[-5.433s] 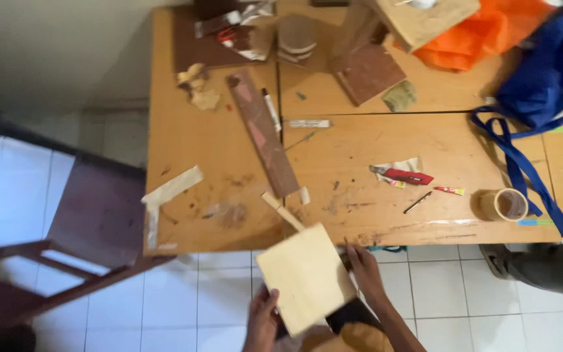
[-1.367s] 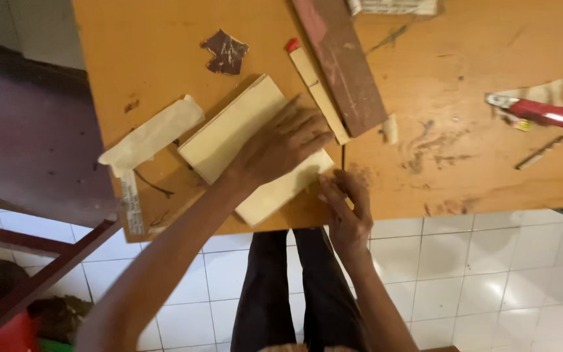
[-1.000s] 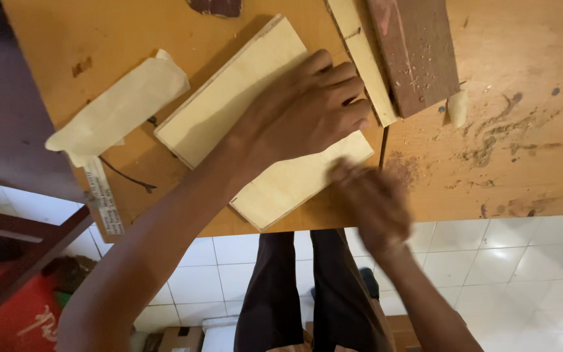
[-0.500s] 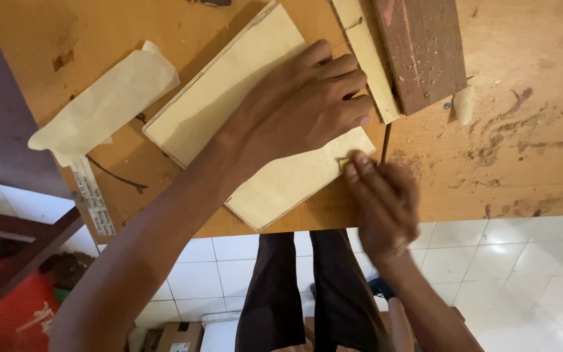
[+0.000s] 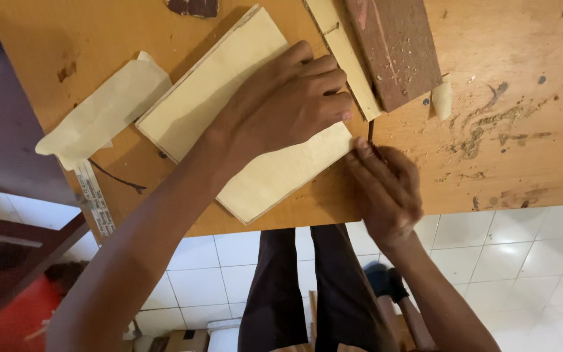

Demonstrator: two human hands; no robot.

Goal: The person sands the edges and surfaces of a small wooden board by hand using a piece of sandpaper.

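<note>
A pale square plywood board (image 5: pixel 197 111) lies flat on the orange-brown wooden table (image 5: pixel 522 117), near its front edge. My left hand (image 5: pixel 281 104) rests palm down on the board and presses it to the table. My right hand (image 5: pixel 386 186) is at the board's right corner, fingers curled, pinching something small and dark that I cannot make out. Beside the board's far edge lie a thin pale wood strip (image 5: pixel 343 55) and a dark reddish plank (image 5: pixel 392 45).
A strip of beige masking tape (image 5: pixel 102 114) hangs off the table's left edge. A torn brown scrap (image 5: pixel 193 6) sits at the top. Sawdust and scratches mark the table to the right. Below are white floor tiles (image 5: pixel 522 261), my dark trousers and a dark red wooden frame (image 5: pixel 14 254).
The board went from held in the air to lying on the table under my left hand. In the last second my right hand slid along the board's right corner.
</note>
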